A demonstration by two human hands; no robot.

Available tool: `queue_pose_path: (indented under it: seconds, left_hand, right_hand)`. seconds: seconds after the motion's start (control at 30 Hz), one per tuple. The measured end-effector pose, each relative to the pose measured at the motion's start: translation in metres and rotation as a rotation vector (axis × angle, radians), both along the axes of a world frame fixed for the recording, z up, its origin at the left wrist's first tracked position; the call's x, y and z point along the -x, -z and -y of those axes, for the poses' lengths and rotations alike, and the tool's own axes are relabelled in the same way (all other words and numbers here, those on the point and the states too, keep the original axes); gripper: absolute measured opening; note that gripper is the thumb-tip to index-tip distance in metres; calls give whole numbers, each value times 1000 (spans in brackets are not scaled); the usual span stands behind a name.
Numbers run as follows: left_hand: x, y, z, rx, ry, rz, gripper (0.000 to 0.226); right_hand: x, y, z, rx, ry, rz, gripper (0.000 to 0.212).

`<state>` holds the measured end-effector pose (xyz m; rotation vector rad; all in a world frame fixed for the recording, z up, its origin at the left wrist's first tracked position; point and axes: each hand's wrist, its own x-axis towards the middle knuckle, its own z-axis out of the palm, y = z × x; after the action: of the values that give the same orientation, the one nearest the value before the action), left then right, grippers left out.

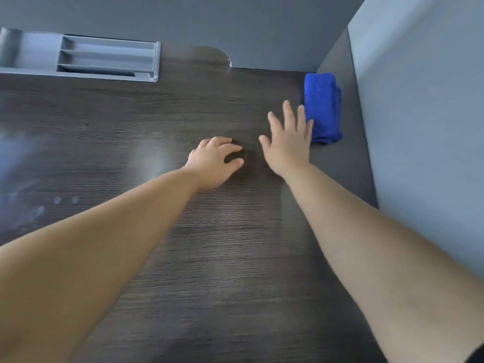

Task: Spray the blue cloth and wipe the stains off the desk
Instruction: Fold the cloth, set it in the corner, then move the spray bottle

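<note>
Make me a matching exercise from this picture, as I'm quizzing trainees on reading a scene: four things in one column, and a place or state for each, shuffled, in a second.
Things
1. blue cloth
2. left hand
3. right hand
4. grey slotted tray

Places or states
A. fingers straight and spread, next to the blue cloth
B. at the far left of the desk
C. folded, lying by the partition on the right
D. fingers loosely curled, holding nothing

Pairs: 1-C, 2-D, 3-A, 4-B
</note>
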<state>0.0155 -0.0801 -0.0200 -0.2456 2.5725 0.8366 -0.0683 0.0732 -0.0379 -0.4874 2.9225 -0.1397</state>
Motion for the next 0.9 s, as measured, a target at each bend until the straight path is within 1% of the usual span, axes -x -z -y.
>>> queue_pose_path:
  seconds: [0.03, 0.07, 0.13, 0.23, 0.4, 0.5, 0.6, 0.67, 0.8, 0.9]
  left_hand:
    - [-5, -3, 10, -101, -79, -45, 39]
    - [-12, -5, 21, -156, -147, -87, 34]
    - [-37, -11, 47, -133, -235, -157, 27]
    - [-92, -16, 97, -53, -330, -166, 22]
    - [-190, -15, 197, 95, -495, -142, 23]
    - [-245, -18, 256, 172, -595, -133, 25]
    - [-301, -20, 319, 236, -692, -82, 31]
    - [-326, -20, 349, 268, -746, -5, 39]
    - [-368, -15, 407, 341, -736, 182, 73]
    - [-384, -5, 426, 319, -698, 283, 91]
  right_hand:
    - [-18, -1, 16, 90, -59, 6, 51]
    - [-36, -3, 31, 179, -107, 27, 46]
    - [-72, -7, 61, 321, -179, 93, 36]
    - [-120, -11, 107, 422, -290, 250, 32]
    - [-184, -22, 191, 408, -446, 409, 35]
    - [-221, -29, 255, 374, -542, 456, 35]
    - [-262, -32, 329, 375, -576, 518, 45]
    - [-281, -33, 367, 403, -536, 580, 54]
    - [-316, -29, 444, 456, -418, 665, 65]
    - [-324, -24, 487, 486, -358, 702, 74]
